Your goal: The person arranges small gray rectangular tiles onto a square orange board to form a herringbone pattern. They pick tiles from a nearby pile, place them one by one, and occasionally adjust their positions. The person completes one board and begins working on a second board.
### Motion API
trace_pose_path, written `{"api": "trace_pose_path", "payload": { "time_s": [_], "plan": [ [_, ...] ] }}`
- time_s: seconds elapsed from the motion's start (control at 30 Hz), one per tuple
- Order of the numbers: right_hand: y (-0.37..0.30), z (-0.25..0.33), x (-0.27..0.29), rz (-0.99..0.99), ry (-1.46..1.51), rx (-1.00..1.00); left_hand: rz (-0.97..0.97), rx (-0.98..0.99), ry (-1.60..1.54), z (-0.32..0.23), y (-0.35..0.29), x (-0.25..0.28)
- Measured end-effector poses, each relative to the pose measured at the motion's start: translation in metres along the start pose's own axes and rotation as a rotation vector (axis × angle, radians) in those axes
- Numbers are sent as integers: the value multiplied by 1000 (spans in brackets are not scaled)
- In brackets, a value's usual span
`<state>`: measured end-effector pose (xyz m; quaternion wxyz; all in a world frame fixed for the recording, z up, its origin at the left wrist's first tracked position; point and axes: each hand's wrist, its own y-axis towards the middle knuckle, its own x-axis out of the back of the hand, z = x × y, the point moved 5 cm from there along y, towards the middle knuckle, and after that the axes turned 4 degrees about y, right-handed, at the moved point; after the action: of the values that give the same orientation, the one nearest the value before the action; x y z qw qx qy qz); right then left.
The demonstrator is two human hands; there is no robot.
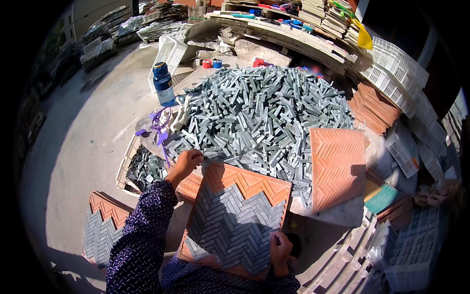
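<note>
An orange herringbone mould tray (276,186) lies tilted in front of me. Grey stone strips (235,223) fill most of its zigzag grooves, while bare orange grooves show along the far edge and at the near corners. My left hand (186,164) is above the tray's far left corner, beside the loose strips, its fingers pinched together; whatever is between them is too small to make out. At the tray's right edge, my right hand (280,250) has its fingers curled in, and their contents are hidden. A large heap of loose grey strips (264,108) covers the worktable beyond.
An unfilled orange mould (338,169) leans on the heap's right side. At left are a blue bottle (163,84), purple ribbon (160,122), a crate of strips (128,164) and another partly filled mould (103,230). White crates (394,66) stack at right.
</note>
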<state>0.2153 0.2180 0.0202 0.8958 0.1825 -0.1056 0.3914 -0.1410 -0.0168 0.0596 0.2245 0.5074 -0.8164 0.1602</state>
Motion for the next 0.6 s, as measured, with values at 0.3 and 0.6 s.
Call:
{"api": "trace_pose_path", "payload": {
  "time_s": [0.3,0.6],
  "plan": [
    [1,3,0,-1,-1,61,153,89,-342,17,-22,-11],
    [0,1,0,12,23,-5,247,-131,82,-26,-19,-1]
  ]
}}
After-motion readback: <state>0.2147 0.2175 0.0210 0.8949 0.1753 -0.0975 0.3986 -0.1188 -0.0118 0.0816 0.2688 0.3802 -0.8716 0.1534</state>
